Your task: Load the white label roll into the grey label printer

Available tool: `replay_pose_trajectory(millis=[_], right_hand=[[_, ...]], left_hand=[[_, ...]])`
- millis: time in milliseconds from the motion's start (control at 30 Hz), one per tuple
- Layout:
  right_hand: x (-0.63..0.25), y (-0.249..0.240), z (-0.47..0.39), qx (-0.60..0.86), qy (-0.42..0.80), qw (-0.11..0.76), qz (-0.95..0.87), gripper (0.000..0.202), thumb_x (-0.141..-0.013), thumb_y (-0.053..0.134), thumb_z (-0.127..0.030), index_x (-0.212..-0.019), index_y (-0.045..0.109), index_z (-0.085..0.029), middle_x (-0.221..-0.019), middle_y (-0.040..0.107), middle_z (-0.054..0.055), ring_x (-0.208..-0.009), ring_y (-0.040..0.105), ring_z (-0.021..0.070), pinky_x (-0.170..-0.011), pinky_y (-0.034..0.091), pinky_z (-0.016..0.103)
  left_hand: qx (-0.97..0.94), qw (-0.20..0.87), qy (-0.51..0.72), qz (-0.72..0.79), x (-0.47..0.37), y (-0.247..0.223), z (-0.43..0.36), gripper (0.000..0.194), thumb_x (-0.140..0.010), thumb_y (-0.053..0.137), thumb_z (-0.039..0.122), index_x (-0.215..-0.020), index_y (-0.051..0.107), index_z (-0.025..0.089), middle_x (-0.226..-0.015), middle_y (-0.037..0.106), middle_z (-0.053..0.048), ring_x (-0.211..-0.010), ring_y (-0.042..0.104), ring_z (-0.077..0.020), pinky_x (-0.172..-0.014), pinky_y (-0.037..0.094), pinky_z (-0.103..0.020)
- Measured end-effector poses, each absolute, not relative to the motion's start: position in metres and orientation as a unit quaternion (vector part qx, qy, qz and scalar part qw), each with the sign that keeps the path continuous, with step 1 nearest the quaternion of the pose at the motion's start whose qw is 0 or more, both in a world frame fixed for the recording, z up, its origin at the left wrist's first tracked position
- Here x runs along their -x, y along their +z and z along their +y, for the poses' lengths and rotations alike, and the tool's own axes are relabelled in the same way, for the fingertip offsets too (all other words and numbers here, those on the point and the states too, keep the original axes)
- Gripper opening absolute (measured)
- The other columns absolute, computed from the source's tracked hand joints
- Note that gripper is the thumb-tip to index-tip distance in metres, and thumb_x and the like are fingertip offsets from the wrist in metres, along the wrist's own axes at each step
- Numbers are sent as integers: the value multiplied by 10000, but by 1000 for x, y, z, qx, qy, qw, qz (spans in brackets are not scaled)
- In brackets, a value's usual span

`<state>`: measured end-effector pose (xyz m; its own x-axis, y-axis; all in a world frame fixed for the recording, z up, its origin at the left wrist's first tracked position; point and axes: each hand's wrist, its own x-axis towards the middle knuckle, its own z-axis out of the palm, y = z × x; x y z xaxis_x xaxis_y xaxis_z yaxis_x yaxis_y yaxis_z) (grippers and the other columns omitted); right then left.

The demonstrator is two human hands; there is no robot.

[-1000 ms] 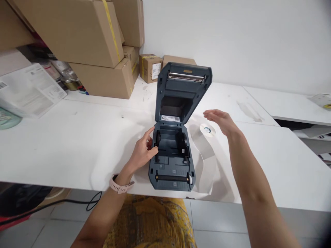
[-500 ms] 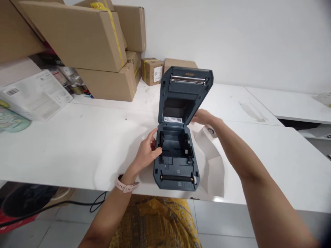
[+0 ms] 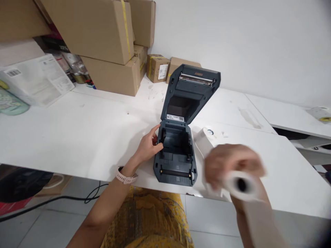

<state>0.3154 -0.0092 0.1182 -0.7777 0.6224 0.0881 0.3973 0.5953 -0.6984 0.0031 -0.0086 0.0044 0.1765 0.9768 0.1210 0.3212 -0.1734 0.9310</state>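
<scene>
A dark grey label printer (image 3: 174, 156) stands on the table with its lid (image 3: 191, 94) raised. Its inner bay holds no roll. My left hand (image 3: 148, 147) grips the printer's left side, thumb over the rim and fingers along the outside. To the right of the printer, my right hand (image 3: 230, 160) is closed on a white label roll (image 3: 252, 187), raised above the table near its front edge. A loose strip trails down from that roll. Motion blurs this hand and the roll. Another white roll (image 3: 204, 139) lies on the table just right of the printer.
Cardboard boxes (image 3: 111, 74) are stacked at the back left, with a small taped box (image 3: 156, 69) behind the printer. A white package (image 3: 38, 81) stands at the far left. A black cable (image 3: 64, 197) runs below the white table (image 3: 77, 137).
My right hand has come from behind the printer's right side toward the front right, now with a label roll in it. My left hand keeps its hold on the printer. The view has shifted slightly.
</scene>
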Motion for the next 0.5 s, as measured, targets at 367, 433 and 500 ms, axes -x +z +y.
replay_pose_trajectory(millis=[367,433,500], right_hand=[[-240,88,8,314,270,28,-910,396,-1030,546,-275,-1417,596,-210,-1319,735,116,-1184,695,304,-1034,543,508],[-245,79,5,316,229,27,-920,414,-1034,535,-264,-1442,590,-216,-1344,734,119,-1267,671,330,-1119,496,580],[-247,69,2,310,204,42,-927,426,-1045,519,-260,-1465,581,-231,-1365,735,108,-1309,664,323,-1195,432,615]], left_hand=[[-672,396,397,483,-1,1,-9,828,-823,638,301,-1608,385,227,-783,515,39,-689,499,-154,-642,416,-277],[-681,383,399,479,-1,1,-9,815,-841,613,297,-1615,365,232,-786,517,36,-691,501,-156,-647,418,-279],[-686,378,404,472,-1,1,-10,816,-856,594,292,-1628,336,239,-796,523,33,-686,498,-155,-643,414,-277]])
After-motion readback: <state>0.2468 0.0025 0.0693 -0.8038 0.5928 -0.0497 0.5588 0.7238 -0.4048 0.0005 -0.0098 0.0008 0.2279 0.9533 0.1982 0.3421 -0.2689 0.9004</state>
